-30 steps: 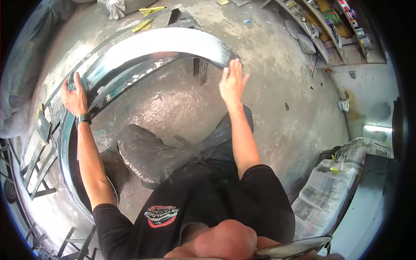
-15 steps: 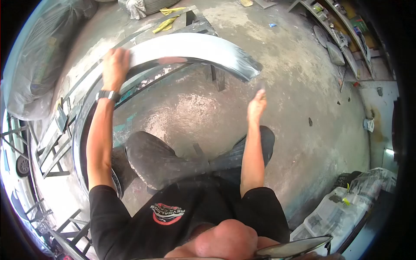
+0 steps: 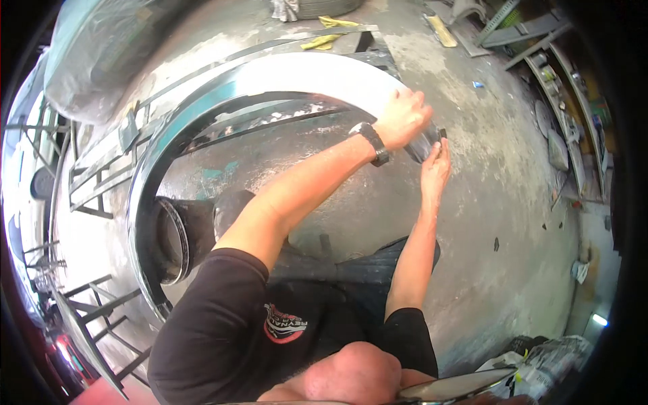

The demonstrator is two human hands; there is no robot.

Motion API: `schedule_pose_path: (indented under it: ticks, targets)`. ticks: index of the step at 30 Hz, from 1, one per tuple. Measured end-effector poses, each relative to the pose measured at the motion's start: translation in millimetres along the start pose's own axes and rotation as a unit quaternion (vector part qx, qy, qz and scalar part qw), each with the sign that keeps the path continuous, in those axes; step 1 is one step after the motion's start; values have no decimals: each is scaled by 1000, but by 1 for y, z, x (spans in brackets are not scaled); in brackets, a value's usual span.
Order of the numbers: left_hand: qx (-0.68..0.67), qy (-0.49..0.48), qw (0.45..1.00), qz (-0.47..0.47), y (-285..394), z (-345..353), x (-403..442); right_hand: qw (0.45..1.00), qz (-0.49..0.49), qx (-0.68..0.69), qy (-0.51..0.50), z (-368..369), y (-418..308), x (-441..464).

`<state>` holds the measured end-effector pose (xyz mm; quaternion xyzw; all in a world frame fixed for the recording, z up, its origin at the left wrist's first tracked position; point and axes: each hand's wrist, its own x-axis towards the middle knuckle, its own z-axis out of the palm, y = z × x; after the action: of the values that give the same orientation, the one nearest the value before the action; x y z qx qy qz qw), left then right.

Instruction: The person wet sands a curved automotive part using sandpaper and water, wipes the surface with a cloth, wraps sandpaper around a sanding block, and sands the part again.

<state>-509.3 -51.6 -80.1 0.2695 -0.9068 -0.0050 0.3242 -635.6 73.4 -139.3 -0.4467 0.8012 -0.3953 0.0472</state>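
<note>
A long curved panel (image 3: 223, 88), glossy white and silver with dark inner edges, arches over a metal stand. My left hand (image 3: 403, 119), with a watch at the wrist, lies on the panel's upper surface near its right end. Its fingers are curled, and what is under them is hidden. Just below it, my right hand (image 3: 437, 165) is at the panel's tip, with thumb and fingers close together around the edge. A small dark piece shows by the fingertips.
The metal stand (image 3: 101, 177) reaches left beneath the panel. A black round container (image 3: 177, 239) is inside the curve at left. Yellow cloth (image 3: 322, 42) lies at the top, a plastic-wrapped bundle (image 3: 101, 54) upper left. Shelves (image 3: 567, 115) line the right, above newspaper-covered items (image 3: 540, 368).
My left hand has swept right along the panel from its left side to its right end. My right hand left the tip, then came back to it. The view has shifted.
</note>
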Motion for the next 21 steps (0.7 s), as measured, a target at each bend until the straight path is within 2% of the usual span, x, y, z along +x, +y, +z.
schedule_pose_path:
  ticks: [3, 4, 5, 6, 7, 9, 10, 12, 15, 16, 18, 21]
  targets:
    - [69, 28, 990, -117, -65, -40, -18, 1000, 7, -14, -8, -2, -2, -2]
    - [56, 47, 985, -154, -94, -61, -33, 1000, 2, -18, -4, -1, -2, -1]
    - [76, 2, 976, -204, -121, -90, -47, 1000, 15, -16, -5, 0, -1, 0]
    - [107, 35, 966, -232, -152, -113, -72, 1000, 16, -12, -7, 0, -3, 0]
    - [173, 75, 940, -284, -172, -142, -91, 1000, 19, -11, -7, -2, -5, 0]
    - [190, 111, 907, -358, -213, -188, -156, 1000, 17, -13, -4, -5, -8, 2]
    - [235, 86, 886, -391, -232, -208, -187, 1000, 17, -16, -5, -5, -8, 3]
    - [254, 93, 880, -391, -247, -245, -239, 1000, 19, -19, -9, -5, -8, 3]
    - [263, 46, 854, -447, -254, -283, -280, 1000, 22, -9, 2, -4, -12, 1]
    - [258, 14, 840, -478, -247, -294, -277, 1000, 22, -9, 1, -5, -14, 1]
    - [337, -32, 827, -449, -235, -301, -267, 1000, 26, -16, 3, -7, -16, 2]
    - [324, -22, 831, -452, -237, -294, -255, 1000, 7, -19, 19, -5, -11, 6]
